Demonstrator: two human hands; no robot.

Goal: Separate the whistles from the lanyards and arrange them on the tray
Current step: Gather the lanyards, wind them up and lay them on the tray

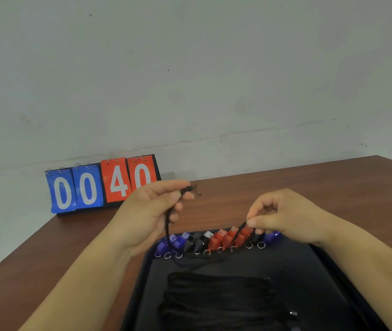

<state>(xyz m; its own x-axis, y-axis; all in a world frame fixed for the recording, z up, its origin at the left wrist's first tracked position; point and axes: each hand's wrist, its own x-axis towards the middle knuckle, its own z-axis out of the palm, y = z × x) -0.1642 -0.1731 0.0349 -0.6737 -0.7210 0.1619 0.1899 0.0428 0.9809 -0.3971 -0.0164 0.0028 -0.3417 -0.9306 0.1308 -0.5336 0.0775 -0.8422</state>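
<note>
A black tray point(328, 266) lies on the brown table in front of me. Along its far edge stands a row of several whistles point(216, 241), blue, black and red, each with a metal ring. My left hand point(149, 211) holds one end of a black lanyard point(167, 225) above the tray's left end. The cord hangs down, crosses the tray and rises to my right hand point(278, 216), which pinches its other end just over the red whistles. A pile of black lanyards point(219, 299) lies in the tray's near part.
A flip scoreboard point(99, 185) reading 00 in blue and 40 in red stands at the table's back left, against the grey wall. The table's far edge runs behind my hands. Bare brown tabletop point(333, 187) shows to the right and left of the tray.
</note>
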